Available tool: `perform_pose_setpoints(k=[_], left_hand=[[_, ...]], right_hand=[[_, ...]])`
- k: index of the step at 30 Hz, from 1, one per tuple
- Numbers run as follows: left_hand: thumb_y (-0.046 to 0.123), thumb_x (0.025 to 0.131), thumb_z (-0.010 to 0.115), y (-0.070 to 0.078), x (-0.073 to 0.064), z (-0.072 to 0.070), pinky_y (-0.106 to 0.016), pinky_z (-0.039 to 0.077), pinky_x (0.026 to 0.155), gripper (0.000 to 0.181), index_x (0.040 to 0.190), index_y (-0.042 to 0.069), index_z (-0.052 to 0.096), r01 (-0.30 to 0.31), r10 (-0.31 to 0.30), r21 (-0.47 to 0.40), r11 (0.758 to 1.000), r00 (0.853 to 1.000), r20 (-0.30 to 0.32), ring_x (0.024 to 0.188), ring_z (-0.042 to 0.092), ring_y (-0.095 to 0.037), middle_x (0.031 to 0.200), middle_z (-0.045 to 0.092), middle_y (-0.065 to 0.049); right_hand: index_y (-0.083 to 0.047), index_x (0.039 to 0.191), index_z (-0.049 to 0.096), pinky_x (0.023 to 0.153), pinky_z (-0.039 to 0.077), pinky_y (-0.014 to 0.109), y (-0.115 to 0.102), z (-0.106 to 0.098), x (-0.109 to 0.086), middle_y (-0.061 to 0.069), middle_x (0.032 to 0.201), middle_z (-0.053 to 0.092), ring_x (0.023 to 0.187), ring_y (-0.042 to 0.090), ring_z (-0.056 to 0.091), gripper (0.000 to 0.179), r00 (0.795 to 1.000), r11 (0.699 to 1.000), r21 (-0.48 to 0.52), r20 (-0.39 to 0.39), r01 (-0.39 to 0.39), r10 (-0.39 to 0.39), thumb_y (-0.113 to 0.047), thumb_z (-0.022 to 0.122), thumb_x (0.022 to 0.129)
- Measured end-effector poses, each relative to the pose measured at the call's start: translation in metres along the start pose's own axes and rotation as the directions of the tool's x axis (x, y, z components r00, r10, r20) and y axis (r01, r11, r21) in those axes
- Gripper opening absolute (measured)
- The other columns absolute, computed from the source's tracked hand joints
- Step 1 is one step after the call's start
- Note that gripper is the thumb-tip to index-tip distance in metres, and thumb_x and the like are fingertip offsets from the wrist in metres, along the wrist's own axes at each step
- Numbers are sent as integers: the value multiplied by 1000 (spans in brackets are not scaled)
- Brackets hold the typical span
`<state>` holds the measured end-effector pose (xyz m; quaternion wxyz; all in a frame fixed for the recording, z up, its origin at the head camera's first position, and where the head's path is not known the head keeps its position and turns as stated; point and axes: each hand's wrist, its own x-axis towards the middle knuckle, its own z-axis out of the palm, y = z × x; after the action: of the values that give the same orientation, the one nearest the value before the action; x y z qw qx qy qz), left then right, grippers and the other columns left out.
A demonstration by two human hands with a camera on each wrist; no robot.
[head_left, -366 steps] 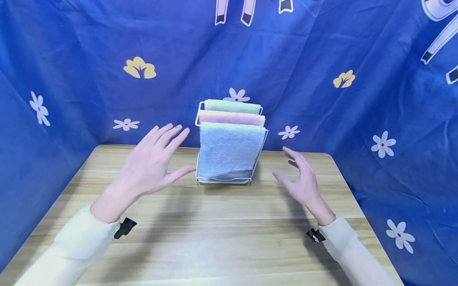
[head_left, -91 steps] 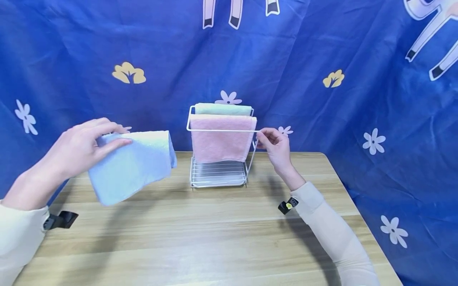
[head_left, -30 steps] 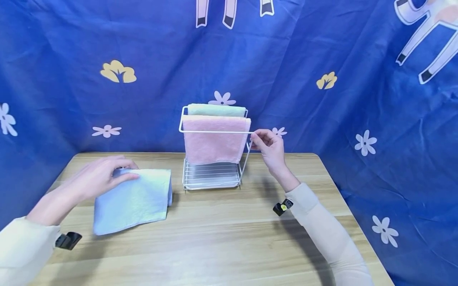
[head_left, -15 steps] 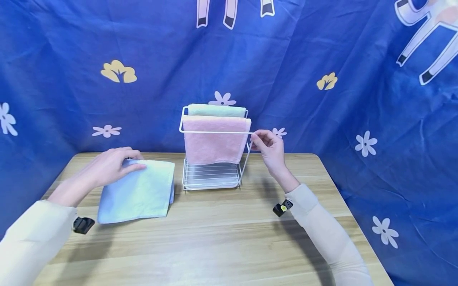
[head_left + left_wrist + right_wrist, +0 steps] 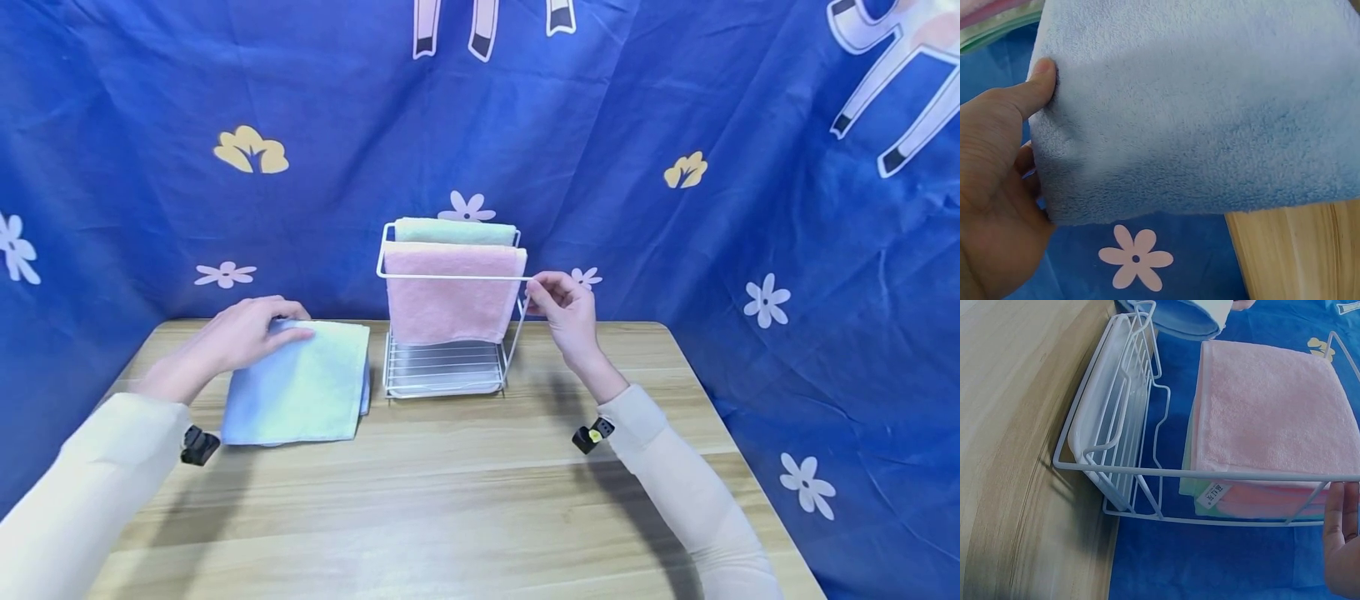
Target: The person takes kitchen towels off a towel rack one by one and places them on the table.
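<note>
My left hand pinches the top edge of a folded blue towel, thumb on the near face. This towel hangs left of a white wire rack; whether its lower edge touches the table is hard to tell. In the left wrist view, the thumb presses on the towel's edge, with other fingers partly hidden behind. My right hand holds the rack's upper front right corner between thumb and fingers. A folded pink towel drapes over the rack's middle bar, and a pale green towel hangs behind it, mostly covered.
The rack stands on a wooden table near its back edge, with a tray at its base. A blue patterned curtain surrounds the back and sides. A white label shows by the pink towel.
The blue towel, earlier draped on the rack's front bar, has come off in my left hand. Over the last second it has shifted farther back and slightly right. My right hand stays on the rack.
</note>
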<state>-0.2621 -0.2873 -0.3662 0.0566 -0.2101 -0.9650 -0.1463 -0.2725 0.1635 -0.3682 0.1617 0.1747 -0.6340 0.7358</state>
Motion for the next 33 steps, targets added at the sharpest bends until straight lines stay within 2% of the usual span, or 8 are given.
perform_pose_setpoints(k=[7, 16, 19, 33], left_hand=[[41, 103, 68, -11, 9, 9, -59, 51, 89, 23, 110, 21, 77, 48, -47, -26, 998, 998, 37, 111, 68, -39, 123, 75, -17], [39, 103, 69, -24, 20, 25, -57, 50, 89, 23, 106, 18, 77, 48, -47, -51, 998, 999, 21, 107, 69, -39, 118, 75, -18], [38, 103, 69, -27, 25, 29, -60, 50, 92, 25, 108, 15, 76, 58, -56, -68, 996, 998, 37, 109, 68, -42, 119, 74, -22], [35, 104, 67, -37, 36, 49, -62, 47, 97, 29, 113, 8, 74, 109, -105, -108, 988, 994, 36, 111, 63, -44, 119, 72, -25]], right_hand=[[-20, 93, 72, 69, 62, 20, 2, 1, 0, -12, 80, 73, 71, 2, 69, 29, 1000, 1000, -3, -1, 14, -14, 7, 64, 99], [-20, 94, 72, 69, 62, 20, 3, 1, 0, -12, 80, 73, 71, 3, 69, 28, 1000, 1000, -7, -3, 20, -20, 6, 64, 100], [-20, 93, 72, 69, 62, 20, 3, 0, 0, -12, 80, 73, 71, 2, 69, 29, 1000, 1000, 0, -9, 16, -16, 7, 64, 100], [-19, 93, 72, 68, 62, 20, 2, 0, 1, -11, 79, 74, 70, 3, 69, 29, 1000, 1000, 3, 0, 22, -22, 8, 63, 99]])
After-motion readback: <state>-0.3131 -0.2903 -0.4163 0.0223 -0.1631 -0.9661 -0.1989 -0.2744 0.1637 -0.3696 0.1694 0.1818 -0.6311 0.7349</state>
